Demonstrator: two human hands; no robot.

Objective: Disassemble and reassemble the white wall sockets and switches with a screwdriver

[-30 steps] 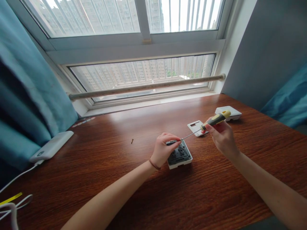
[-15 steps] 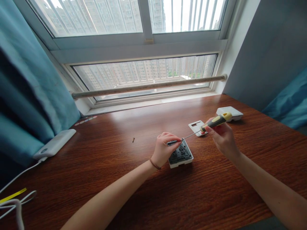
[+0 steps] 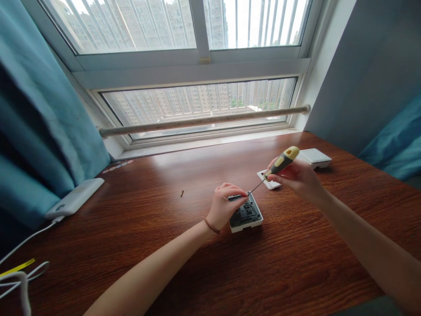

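Note:
In my right hand (image 3: 297, 175) is a screwdriver (image 3: 281, 163) with a yellow and grey handle, slanting down to the left. Its thin shaft reaches the far edge of a wall socket (image 3: 248, 215), a white-rimmed square whose dark inner side faces up. My left hand (image 3: 226, 199) leans over the socket's left part, thumb and fingertips pinched together beside the screwdriver tip. Whatever is between those fingertips is too small to make out. Behind the shaft lies a white frame plate (image 3: 272, 183), partly covered by the screwdriver and right hand.
A small brass-coloured screw (image 3: 182, 193) lies left of the hands. Another white square unit (image 3: 315, 157) sits at the back right. At the left edge are a white power strip (image 3: 77, 197), its cord, and a yellow strip (image 3: 18, 266). A window bar (image 3: 204, 119) crosses behind the table.
The screwdriver's handle has swung left and tilts more steeply, with my right hand shifting left along with it. My left hand keeps its pinch at the socket.

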